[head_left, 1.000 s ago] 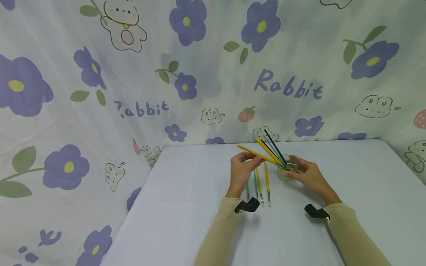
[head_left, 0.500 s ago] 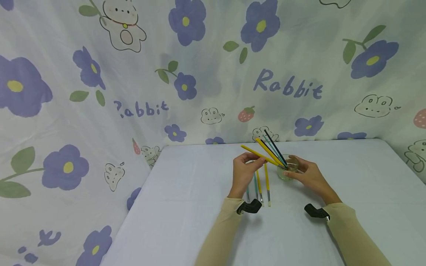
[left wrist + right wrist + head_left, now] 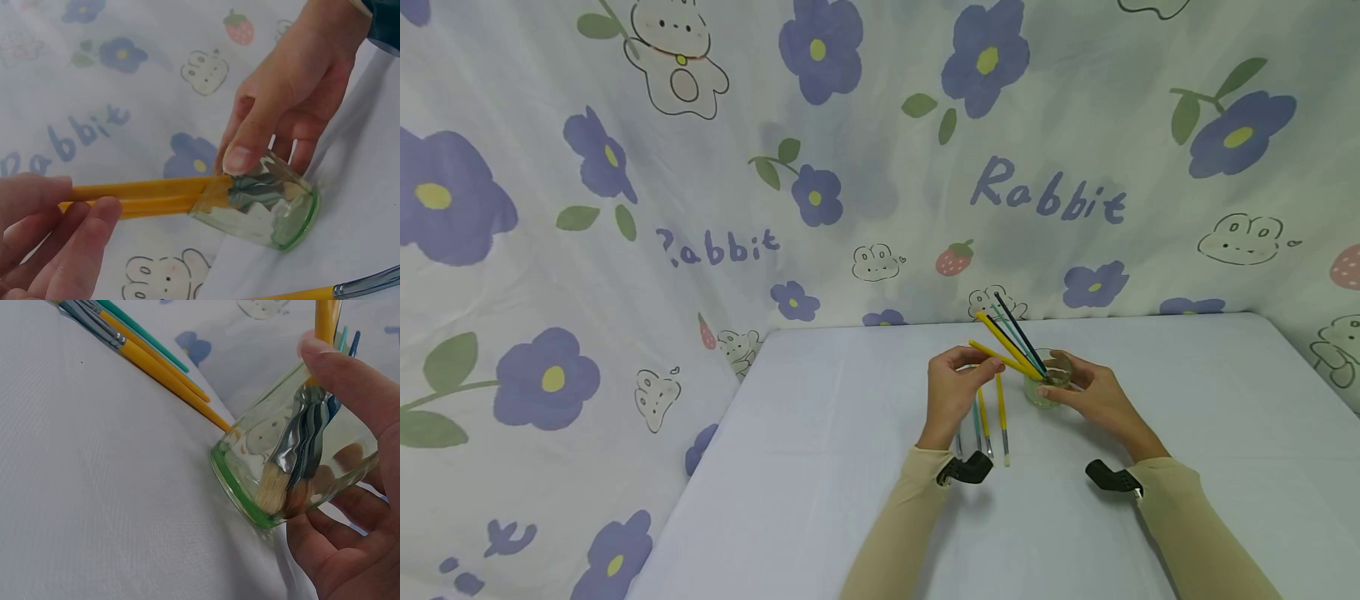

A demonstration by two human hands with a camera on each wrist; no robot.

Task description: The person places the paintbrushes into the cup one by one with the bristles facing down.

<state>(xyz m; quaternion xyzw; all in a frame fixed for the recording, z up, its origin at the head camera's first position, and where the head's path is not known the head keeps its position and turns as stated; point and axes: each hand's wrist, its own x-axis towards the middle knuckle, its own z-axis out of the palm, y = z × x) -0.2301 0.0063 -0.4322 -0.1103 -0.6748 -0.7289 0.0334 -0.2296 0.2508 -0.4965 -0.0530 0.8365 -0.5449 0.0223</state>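
My left hand (image 3: pixel 957 390) pinches a yellow paintbrush (image 3: pixel 982 347) by its handle between thumb and fingers. The brush slants down to the right, its lower end in a clear glass cup (image 3: pixel 1037 397). My right hand (image 3: pixel 1101 398) grips that cup from the right, thumb at the near rim. In the right wrist view the cup is tilted, its green-tinted base (image 3: pixel 232 481) to the lower left. Other brushes lean in it: a yellow one (image 3: pixel 997 334), black ones (image 3: pixel 1009 307) and teal. Their bristles (image 3: pixel 271 490) show through the glass, bristle ends down.
Left of the cup, several paintbrushes lie on the white tabletop (image 3: pixel 790 467), among them a yellow one (image 3: pixel 1002 408) and a teal one (image 3: pixel 977 418); my left hand partly covers them. Behind the table hangs a printed curtain (image 3: pixel 880 167) with flowers and rabbits.
My left hand has moved slightly right towards the cup, and the yellow paintbrush has slid further down into it. The right hand and cup have stayed in place.
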